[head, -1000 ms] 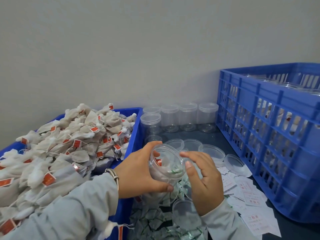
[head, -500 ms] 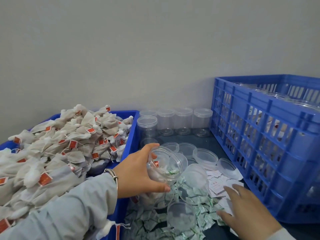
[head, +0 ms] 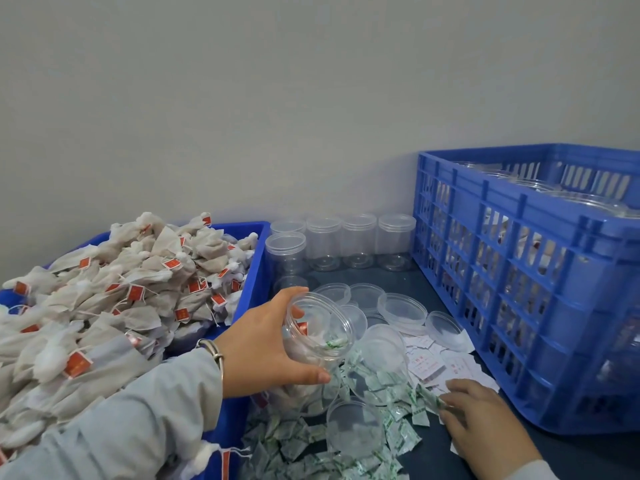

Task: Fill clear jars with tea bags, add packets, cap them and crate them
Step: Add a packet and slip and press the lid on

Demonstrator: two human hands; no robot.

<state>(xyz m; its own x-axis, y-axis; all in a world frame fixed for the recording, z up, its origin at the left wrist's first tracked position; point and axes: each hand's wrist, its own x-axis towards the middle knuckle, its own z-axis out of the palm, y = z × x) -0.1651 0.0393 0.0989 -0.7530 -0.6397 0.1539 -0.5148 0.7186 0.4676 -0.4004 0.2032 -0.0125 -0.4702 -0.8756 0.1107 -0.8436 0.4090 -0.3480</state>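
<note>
1. Left hand (head: pixel 266 344) grips a clear jar (head: pixel 318 332), thumb under its wall and fingers curled over the rim; the jar is tilted with its open mouth toward the crate side of the desk and holds tea bags plus one green-printed packet.
2. Right hand (head: pixel 485 427) rests palm down near the front edge of the desk, fingertips bent onto the scattered green packets (head: pixel 391 431); whether it pinches one cannot be told.
3. Loose clear lids (head: pixel 401 308) lie between the two hands and farther back; white printed slips (head: pixel 446 365) lie just beside the right hand.
4. Empty jars (head: pixel 358 240) stand upright in a row at the back edge of the desk.
5. Blue bin (head: pixel 254 268), heaped with tea bags (head: pixel 114 299), occupies the left side.
6. Blue slatted crate (head: pixel 526 289) stands at the right edge, with capped jars inside.
</note>
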